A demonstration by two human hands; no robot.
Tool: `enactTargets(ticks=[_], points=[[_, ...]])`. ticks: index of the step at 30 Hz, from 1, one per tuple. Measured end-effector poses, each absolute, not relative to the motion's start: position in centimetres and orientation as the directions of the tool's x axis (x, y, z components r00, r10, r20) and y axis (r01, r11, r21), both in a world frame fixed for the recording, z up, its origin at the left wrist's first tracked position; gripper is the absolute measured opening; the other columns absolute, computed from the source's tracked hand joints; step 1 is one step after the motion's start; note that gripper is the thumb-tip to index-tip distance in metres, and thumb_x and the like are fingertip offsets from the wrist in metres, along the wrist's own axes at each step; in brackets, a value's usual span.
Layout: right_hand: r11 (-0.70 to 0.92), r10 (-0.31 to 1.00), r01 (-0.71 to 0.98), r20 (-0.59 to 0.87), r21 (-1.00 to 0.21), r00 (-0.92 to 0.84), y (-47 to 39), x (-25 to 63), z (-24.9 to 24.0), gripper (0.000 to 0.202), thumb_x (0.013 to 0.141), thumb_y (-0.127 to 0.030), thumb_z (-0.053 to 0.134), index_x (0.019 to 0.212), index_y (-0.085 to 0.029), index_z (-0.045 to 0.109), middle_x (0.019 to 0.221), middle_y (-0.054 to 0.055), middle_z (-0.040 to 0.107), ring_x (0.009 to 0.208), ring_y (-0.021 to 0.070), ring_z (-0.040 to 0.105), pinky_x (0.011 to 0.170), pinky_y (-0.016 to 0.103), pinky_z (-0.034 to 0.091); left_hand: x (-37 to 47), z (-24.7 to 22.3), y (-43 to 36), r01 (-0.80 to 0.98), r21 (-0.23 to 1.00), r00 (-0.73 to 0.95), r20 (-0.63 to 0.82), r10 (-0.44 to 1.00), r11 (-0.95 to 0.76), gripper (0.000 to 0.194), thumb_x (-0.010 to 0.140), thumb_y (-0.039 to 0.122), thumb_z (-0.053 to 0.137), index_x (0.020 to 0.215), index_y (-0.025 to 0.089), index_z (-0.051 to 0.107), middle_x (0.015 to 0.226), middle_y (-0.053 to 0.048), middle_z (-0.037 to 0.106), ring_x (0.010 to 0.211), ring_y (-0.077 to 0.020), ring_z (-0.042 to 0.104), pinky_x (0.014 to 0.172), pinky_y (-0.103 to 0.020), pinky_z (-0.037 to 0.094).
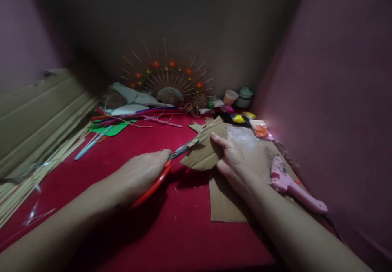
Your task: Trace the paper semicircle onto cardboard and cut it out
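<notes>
While scissors (153, 185) seemingly cut, right hand (234, 159) holds cardboard (204, 151).

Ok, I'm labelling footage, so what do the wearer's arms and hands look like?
The left hand and right hand are ungloved, and both forearms are bare, with no sleeve, watch or bracelet in view. The fingers are mostly hidden, so rings cannot be ruled out.

Pink glue gun (292, 187) at right. Cup (230, 97) beside lidded jar (244, 98), back right. Green sheet (115, 129) back left. Flowered semicircular decoration (167, 76) at rear.
</notes>
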State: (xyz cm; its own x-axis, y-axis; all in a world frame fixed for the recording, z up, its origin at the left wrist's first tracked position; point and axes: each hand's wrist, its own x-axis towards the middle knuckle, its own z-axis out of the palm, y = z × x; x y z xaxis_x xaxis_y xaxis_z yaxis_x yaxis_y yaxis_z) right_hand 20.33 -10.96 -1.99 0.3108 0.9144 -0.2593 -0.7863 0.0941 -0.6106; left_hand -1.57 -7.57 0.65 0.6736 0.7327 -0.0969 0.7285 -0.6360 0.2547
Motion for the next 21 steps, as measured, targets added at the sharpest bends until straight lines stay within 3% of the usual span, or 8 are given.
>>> enactTargets(ticks=[7,12,15,21], points=[[0.083,0.937,-0.789,-0.221,-0.609,0.269,-11.2,19.8,-2.4,0.03,0.069,-0.009,0.074,0.097,-0.018,0.072,0.074,0.002,0.077,0.081,0.0248,0.075,0.089,0.048,0.06,-0.2,1.3,-8.7,0.724,0.327,0.674,-0.146,0.724,-0.607,0.027,0.091,0.036,0.042,0.108,0.021,0.057,0.1,-0.01,0.072,0.086,-0.0252,0.067,0.075,-0.035,0.049],[0.163,0.945,-0.741,-0.113,-0.651,0.307,-11.3,19.6,-2.3,0.029,0.065,-0.014,0.078,0.093,-0.018,0.072,0.076,0.001,0.078,0.073,0.0222,0.074,0.089,0.045,0.06,0.4,1.0,-8.9,0.778,0.285,0.62,-0.2,0.759,-0.56,0.024,0.087,0.034,0.041,0.103,0.02,0.052,0.102,-0.012,0.07,0.087,-0.028,0.068,0.074,-0.038,0.049],[0.201,0.946,-0.705,-0.053,-0.68,0.321,-11.7,19.1,-2.1,0.026,0.063,-0.015,0.08,0.087,-0.019,0.072,0.075,-0.001,0.077,0.066,0.0201,0.072,0.087,0.043,0.06,0.6,0.9,-9.1,0.797,0.277,0.595,-0.21,0.776,-0.536,0.03,0.085,0.032,0.044,0.111,0.021,0.052,0.104,-0.011,0.071,0.089,-0.0296,0.069,0.072,-0.038,0.048],[0.208,0.941,-0.696,-0.054,-0.687,0.335,-12.1,18.6,-2.0,0.025,0.063,-0.016,0.081,0.086,-0.02,0.072,0.074,-0.002,0.076,0.066,0.0187,0.07,0.087,0.042,0.059,0.8,1.2,-9.2,0.812,0.333,0.561,-0.22,0.798,-0.479,0.034,0.086,0.032,0.043,0.116,0.022,0.054,0.111,-0.012,0.072,0.094,-0.0294,0.07,0.074,-0.036,0.048]])
